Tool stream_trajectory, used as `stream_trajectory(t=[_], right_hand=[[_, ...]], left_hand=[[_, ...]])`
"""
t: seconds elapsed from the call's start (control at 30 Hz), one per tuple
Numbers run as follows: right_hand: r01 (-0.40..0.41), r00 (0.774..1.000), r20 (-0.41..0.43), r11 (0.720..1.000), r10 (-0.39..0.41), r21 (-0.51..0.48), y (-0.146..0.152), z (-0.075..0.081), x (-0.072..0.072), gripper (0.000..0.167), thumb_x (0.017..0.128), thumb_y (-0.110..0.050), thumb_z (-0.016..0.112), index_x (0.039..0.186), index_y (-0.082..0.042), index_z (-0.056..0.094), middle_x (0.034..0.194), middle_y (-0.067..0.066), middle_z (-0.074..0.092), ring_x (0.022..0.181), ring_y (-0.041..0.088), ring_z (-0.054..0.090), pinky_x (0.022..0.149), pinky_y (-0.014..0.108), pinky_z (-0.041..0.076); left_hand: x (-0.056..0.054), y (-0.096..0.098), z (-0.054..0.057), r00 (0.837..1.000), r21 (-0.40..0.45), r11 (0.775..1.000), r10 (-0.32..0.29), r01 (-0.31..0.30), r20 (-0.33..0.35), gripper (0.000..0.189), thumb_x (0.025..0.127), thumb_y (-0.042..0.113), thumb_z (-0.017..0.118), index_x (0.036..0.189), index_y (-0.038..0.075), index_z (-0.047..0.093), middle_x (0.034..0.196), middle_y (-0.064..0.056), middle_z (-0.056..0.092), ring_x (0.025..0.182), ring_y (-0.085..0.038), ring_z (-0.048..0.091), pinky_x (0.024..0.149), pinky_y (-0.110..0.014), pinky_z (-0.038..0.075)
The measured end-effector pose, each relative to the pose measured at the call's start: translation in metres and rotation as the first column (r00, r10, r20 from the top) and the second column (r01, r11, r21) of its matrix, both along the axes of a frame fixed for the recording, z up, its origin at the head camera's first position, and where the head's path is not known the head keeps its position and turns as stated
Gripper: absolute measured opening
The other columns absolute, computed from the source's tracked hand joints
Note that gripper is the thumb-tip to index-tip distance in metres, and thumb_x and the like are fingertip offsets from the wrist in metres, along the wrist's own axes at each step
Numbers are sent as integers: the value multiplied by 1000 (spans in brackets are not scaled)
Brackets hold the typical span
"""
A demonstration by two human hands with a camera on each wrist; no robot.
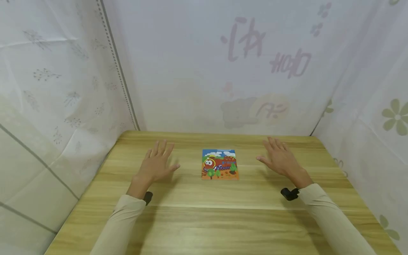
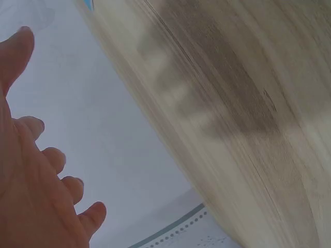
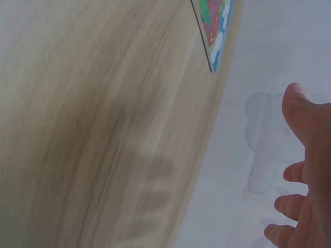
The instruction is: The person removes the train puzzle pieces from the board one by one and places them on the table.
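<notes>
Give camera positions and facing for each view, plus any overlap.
Head: worn on the head, looks forward and down at the table, puzzle, left hand, right hand, both sleeves.
Left wrist: looks past the left hand over the table.
Right wrist: looks past the right hand; shares the puzzle with head.

Colourful train puzzle board (image 1: pixel 220 164), flat, mid-table between both hands

We hold both arms forward in pale long sleeves, a small black device strapped at each wrist. Our left hand (image 1: pixel 157 163) is palm down, fingers straight and slightly spread, thumb out to the side. Our right hand (image 1: pixel 280 158) mirrors it, flat with fingers extended. Neither hand grips anything; the two are well apart.
</notes>
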State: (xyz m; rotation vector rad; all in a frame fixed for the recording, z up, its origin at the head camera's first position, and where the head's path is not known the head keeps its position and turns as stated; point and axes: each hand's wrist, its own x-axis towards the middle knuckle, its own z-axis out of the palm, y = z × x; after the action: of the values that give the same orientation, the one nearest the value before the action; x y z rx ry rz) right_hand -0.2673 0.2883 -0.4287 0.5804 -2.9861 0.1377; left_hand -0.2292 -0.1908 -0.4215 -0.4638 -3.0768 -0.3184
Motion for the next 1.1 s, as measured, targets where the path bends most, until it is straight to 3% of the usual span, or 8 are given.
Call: stream_trajectory(t=[0.27,0.53,0.83,1.1], right_hand=[[1,1000,30,1000,-1,-3,-5,-4,-4,84,99,-61,45,155,-2,25,160,28,20,145,51,22,115,67,17],[-15,999,44,1000,16,-22,-12,-10,-10,85,99,-60,45,155,-1,23,160,28,21,145,50,23,115,65,20],[-42,995,87,994,51,-103,-30,-18,-19,83,99,-56,50,155,0,26,158,28,26,145,47,25,114,63,26],[-40,984,162,978,74,-207,-54,-26,-30,74,101,-49,51,154,-1,32,156,26,34,143,44,34,114,59,31]], left_hand=[[-5,8,-2,1000,-19,1000,-16,16,2,83,98,52,53,160,12,14,165,-22,5,150,-47,5,116,-65,18],[-12,19,-8,999,17,1000,-25,25,21,86,96,55,54,160,9,16,163,-25,15,149,-49,11,115,-65,22],[-18,46,-21,990,122,990,-84,70,113,89,97,50,57,159,3,14,163,-23,16,149,-46,15,116,-63,21],[-25,73,-37,961,181,977,-151,109,234,91,97,49,57,158,-1,11,164,-21,13,152,-41,8,118,-60,20]])
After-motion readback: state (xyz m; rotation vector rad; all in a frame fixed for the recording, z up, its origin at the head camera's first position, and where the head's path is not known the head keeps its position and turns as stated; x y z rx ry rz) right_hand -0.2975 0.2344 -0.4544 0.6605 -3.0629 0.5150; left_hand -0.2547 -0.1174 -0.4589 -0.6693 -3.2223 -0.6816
